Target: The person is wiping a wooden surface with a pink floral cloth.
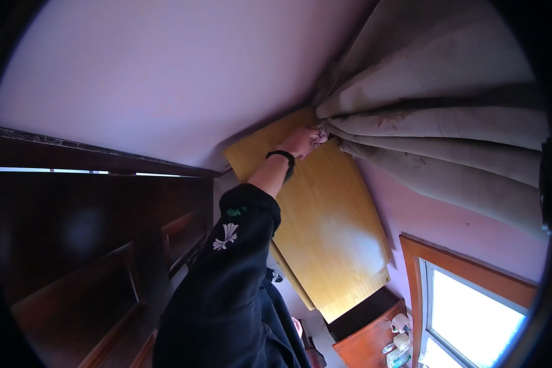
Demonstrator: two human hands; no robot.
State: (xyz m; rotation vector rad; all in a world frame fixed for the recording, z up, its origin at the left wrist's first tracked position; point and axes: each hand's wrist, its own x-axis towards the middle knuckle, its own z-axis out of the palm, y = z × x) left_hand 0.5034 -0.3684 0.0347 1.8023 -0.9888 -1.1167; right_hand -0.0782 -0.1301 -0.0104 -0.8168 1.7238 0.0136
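Note:
My left arm, in a black sleeve with a pale embroidered motif, stretches up from the lower edge. My left hand [299, 143], with a black band at the wrist, is closed on a crumpled pale cloth [319, 136]. It presses the cloth against the far end of a light yellow-brown wooden board [325, 214] with a glossy surface. The bunched grey-beige curtain [435, 132] hangs right beside the cloth. Of my right hand [297, 327] only a sliver shows past the dark clothing, low in the picture; its fingers are hidden.
Dark reddish-brown wooden furniture [73, 227] fills the left side, below a pale wall [165, 73]. At lower right, a reddish-brown wooden surface [368, 343] carries a pink-and-white cup [400, 323] and other small items. Beside it is a bright window [472, 306] in a brown wooden frame.

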